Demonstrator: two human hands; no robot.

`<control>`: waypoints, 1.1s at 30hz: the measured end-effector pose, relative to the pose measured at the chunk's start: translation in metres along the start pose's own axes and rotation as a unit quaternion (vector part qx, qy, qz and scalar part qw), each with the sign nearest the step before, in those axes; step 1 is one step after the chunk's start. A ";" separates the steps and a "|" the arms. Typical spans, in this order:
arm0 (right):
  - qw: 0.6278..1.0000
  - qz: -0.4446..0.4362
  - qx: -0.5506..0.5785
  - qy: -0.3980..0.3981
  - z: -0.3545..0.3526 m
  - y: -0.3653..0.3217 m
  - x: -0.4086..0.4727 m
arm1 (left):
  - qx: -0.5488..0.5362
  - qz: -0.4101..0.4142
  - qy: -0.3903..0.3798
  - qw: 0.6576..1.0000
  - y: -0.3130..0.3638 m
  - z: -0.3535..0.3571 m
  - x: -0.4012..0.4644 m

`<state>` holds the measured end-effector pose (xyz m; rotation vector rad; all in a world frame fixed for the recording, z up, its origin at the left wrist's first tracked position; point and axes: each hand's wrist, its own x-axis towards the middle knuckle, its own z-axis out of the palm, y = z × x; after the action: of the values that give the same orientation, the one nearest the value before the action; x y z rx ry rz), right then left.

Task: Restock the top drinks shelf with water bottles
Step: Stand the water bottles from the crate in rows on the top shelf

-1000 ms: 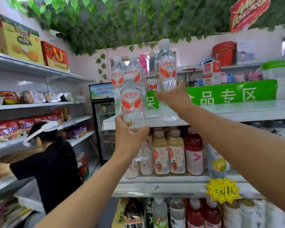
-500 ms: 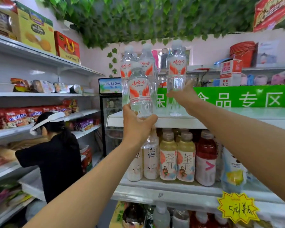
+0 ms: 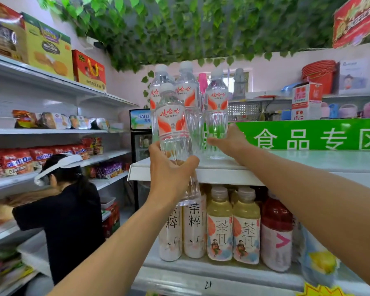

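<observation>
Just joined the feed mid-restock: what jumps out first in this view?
Two raised arms at centre: the left hand grips a water bottle in front of the top shelf; the right hand holds another bottle standing on it. Green leaves hang overhead.

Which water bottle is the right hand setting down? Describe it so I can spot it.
Find the green sign behind the white top shelf. At its left end stands a clear water bottle. Unlike the others, the right hand grips it.
</observation>
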<state>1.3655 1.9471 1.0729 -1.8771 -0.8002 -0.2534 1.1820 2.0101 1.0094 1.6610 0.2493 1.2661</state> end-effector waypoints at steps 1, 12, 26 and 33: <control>1.000 0.004 -0.006 0.001 0.003 0.000 0.005 | 0.001 0.001 0.000 1.000 0.000 0.000 0.000; 0.999 0.029 -0.042 0.002 0.017 0.002 0.031 | -0.003 -0.001 -0.015 1.000 -0.002 -0.002 0.001; 0.965 -0.181 0.082 -0.169 -0.035 -0.073 -0.107 | -0.006 0.023 -0.042 0.999 0.027 0.013 -0.033; 0.974 -0.164 0.115 -0.106 -0.068 -0.079 -0.103 | 0.096 0.073 -0.107 0.987 0.054 0.025 -0.023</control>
<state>1.2499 1.8643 1.1085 -1.5655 -1.2356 -0.1568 1.1717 1.9544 1.0387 1.9967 0.1240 1.1866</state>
